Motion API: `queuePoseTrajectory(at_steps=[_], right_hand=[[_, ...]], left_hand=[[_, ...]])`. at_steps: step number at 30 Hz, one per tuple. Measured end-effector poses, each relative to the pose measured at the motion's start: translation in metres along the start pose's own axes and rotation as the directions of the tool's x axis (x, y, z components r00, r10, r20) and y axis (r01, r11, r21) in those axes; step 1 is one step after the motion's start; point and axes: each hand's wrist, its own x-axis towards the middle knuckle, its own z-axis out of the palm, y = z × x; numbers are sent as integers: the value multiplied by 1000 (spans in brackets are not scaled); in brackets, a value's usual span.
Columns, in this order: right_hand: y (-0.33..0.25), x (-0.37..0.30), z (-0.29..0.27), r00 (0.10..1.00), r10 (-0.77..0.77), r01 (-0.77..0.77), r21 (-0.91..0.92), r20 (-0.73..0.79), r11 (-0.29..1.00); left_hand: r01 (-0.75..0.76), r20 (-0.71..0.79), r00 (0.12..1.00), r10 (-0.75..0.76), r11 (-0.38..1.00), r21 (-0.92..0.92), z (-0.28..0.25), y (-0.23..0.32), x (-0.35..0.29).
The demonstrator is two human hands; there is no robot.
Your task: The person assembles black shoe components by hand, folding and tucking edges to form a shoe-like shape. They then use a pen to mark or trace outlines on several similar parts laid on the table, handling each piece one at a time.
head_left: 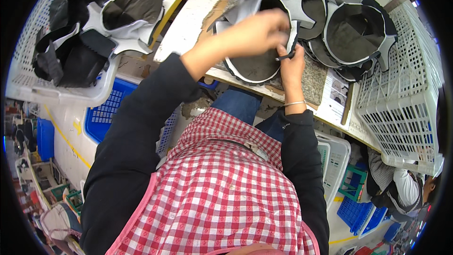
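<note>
"While the left hand (264, 30) is blurred, how are its fingers held?"

"They are loosely curled above the workpiece (255, 68), but whether anything is gripped by them cannot be told."

"And the right hand (292, 63)?"

"By its thumb and fingers, nearly closed, the right edge of the workpiece is pinched. A small dark strip (284, 57) is seen at the thumb; whether it is part of the piece cannot be made out. A thin bracelet (295, 103) is worn on that wrist."

"Where is the workpiece placed?"

"At the near edge of the worn white table (184, 23), with its brown hollow turned up and a speckled slab (304, 82) showing just beside it."

"What is set around it?"

"Similar pieces (356, 33) are heaped at the right, near a white perforated crate (401, 94). Others are piled at the left, where a second crate (59, 95) is stood."
</note>
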Motion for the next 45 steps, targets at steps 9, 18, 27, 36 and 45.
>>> queuePoseTrajectory(at_steps=[9, 18, 27, 36, 45], right_hand=[[26, -22, -58, 931, 40, -304, 706, 364, 640], [2, -38, -31, 949, -17, -94, 335, 314, 938], [5, -36, -28, 963, -101, 99, 20, 249, 995], [9, -36, -29, 949, -62, 21, 135, 309, 991], [30, -31, -44, 970, 21, -151, 538, 241, 829]], left_hand=[[14, 46, 998, -34, 926, 376, 64, -78, -69], [124, -232, 973, 12, 816, 565, 88, -82, -39], [113, -226, 974, 15, 832, 544, 87, -82, -40], [133, -220, 975, -15, 836, 532, 91, -88, -42], [-25, -321, 874, 365, 693, 721, 29, -36, -2]])
